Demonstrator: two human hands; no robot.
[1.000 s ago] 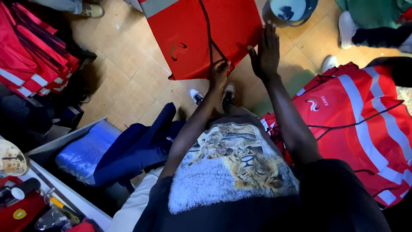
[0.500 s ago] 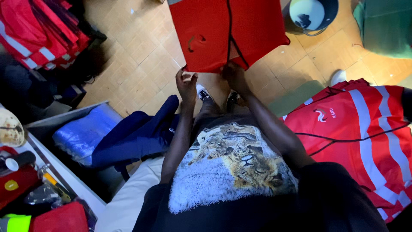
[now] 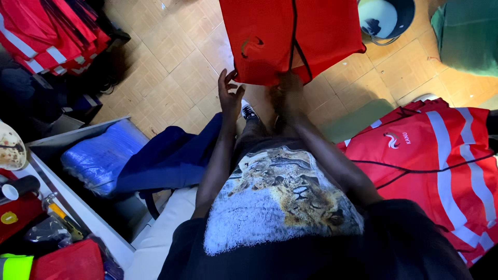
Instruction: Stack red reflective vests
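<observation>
Left hand is raised with fingers spread and loosely curled, fingertips at the lower left edge of the red mesh fabric piece; whether it actually pinches the cloth, cannot tell. Right hand is blurred, closed on the lower edge of the same piece near its middle, gripping it. The piece hangs spread out in front of the person, above the floor, with a black cord running down its centre and a dark logo mark on its left half.

Below the hands: a shoe tip on the tan tiled floor. Person wears a dark shirt with a lion print.

To the right, a heap of red vests with grey reflective stripes, well apart from the hands. Upper left, another stack of red striped vests. Left of the legs, a navy cloth beside a blue plastic-wrapped bundle. Top right, a round blue and white tub and green cloth. Bottom left, a white shelf edge with cluttered small items.
</observation>
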